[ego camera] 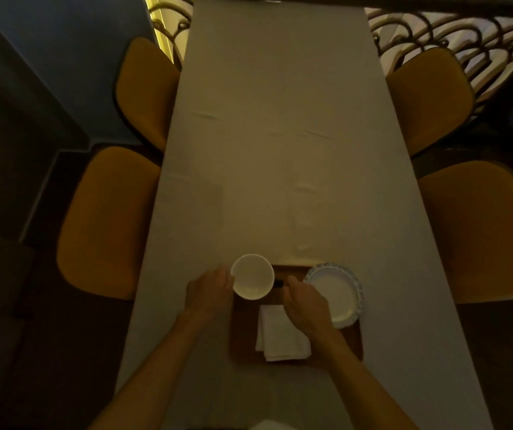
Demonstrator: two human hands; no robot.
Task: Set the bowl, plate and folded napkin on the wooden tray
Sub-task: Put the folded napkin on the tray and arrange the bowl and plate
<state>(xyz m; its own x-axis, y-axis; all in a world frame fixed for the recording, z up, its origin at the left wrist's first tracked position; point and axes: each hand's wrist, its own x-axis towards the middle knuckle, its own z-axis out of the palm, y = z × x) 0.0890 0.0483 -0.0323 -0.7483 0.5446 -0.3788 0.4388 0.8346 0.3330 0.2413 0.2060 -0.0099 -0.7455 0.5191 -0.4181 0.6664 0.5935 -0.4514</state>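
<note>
A white bowl is over the far left corner of the wooden tray, and my left hand grips its left rim. My right hand hovers over the tray's middle, fingers curled, just right of the bowl; I cannot tell whether it touches it. A white scalloped plate lies on the tray's far right part, overhanging the edge. A folded white napkin lies on the tray's near middle, partly under my right wrist.
The tray sits at the near end of a long table with a pale cloth. Mustard-yellow chairs stand along both sides. A metal railing is at the far right.
</note>
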